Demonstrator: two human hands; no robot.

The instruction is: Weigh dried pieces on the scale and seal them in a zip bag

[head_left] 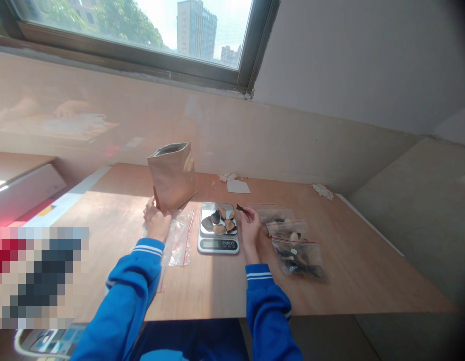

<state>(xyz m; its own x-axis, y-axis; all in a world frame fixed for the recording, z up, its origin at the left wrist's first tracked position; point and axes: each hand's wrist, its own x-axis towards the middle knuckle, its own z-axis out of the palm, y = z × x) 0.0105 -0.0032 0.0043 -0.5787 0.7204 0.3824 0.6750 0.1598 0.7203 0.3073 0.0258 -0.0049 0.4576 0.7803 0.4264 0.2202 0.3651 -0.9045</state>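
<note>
Pouch of kraft paper [172, 175], foil-lined at its open mouth, stands slightly tilted on the wooden table [348, 271]. The left hand [156, 219] is at its lower edge, fingers curled against the paper; the view of the fingertips is poor, so whether the grip is closed cannot be told. The right hand [250, 226] is nearly closed, thumb and forefinger pinching a dark piece [240, 208] just beside the rim of the steel pan [207, 208] of the digital scale [218, 244]. A pinch at the piece's end keeps the fingers clear of the pan's load. The pan holds several tan and dark chunks [220, 220]. Right of the scale lie three clear zip bags [298, 255], the nearest packed with dark and pale pieces. A flat clear bag [178, 238] lies beside the left wrist.
</note>
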